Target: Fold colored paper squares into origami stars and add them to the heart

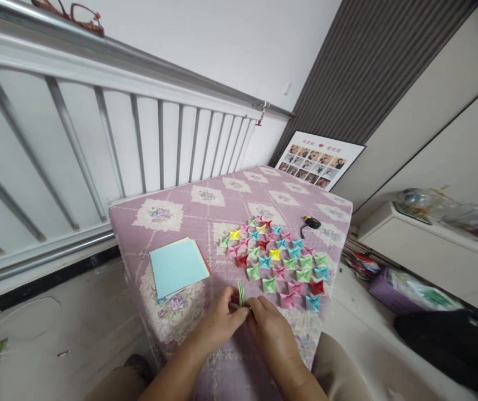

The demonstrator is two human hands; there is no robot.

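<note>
Near the front of the table, my left hand [225, 318] and my right hand [267, 323] meet, both pinching a small folded green paper [241, 292] that stands up between them. Its lower part is hidden by my fingers. Beyond and to the right of my hands, several folded paper shapes lie in rows, among them a green one [269, 285], a pink one [287, 300], a blue one [312, 303] and a red one [241, 260]. To the left lies a stack of square paper sheets [178, 268], light blue on top.
A purple flowered cloth [167, 223] covers the table. A black object with a cord [312, 223] lies at its right. White radiator [147, 139] behind, photo board [318, 159] beyond the far end, purple bin [393, 295] on the floor at right.
</note>
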